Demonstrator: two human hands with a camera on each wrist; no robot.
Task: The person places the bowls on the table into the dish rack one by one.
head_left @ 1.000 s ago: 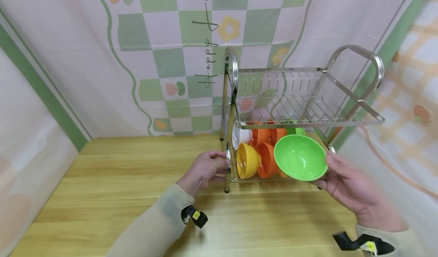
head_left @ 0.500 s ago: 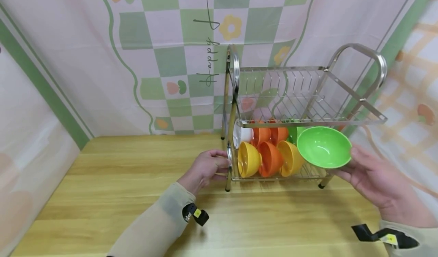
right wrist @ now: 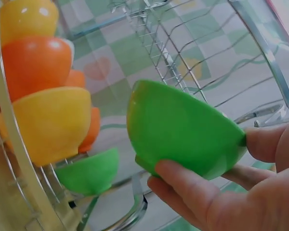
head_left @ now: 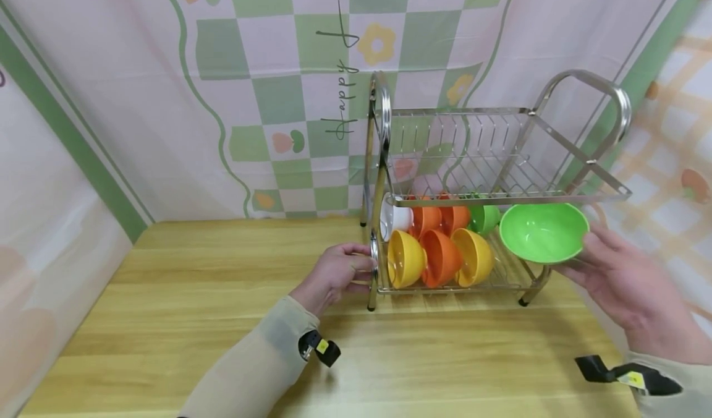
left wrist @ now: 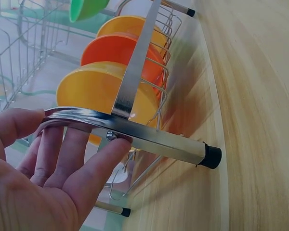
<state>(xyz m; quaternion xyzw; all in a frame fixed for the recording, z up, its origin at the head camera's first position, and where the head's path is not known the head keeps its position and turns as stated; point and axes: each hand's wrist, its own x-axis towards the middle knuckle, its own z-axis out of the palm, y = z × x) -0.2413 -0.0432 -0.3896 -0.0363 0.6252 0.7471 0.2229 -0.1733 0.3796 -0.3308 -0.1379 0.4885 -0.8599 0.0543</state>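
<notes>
My right hand [head_left: 628, 276] grips a bright green bowl [head_left: 544, 232] by its rim and underside, its hollow tilted toward me, at the right end of the metal dish rack [head_left: 500, 203]. The right wrist view shows the thumb at the rim and fingers under the green bowl [right wrist: 183, 130]. My left hand [head_left: 336, 276] holds the rack's left leg frame, thumb and fingers around the metal tube [left wrist: 82, 115]. On the lower tier stand a yellow bowl [head_left: 406, 260], an orange bowl [head_left: 441, 259] and another yellow bowl [head_left: 473, 258], on their sides in a front row.
Behind them on the lower tier sit a white bowl [head_left: 396, 217], two orange bowls [head_left: 426, 220] and a second green bowl [head_left: 484, 218]. The rack's upper tier of wire slots [head_left: 456, 158] overhangs them. A wooden table [head_left: 222, 319] lies beneath, with a patterned cloth [head_left: 267, 96] behind.
My right hand has carried the green bowl rightward and slightly up, uncovering the front right yellow bowl and the green bowl behind. My left hand has stayed on the rack.
</notes>
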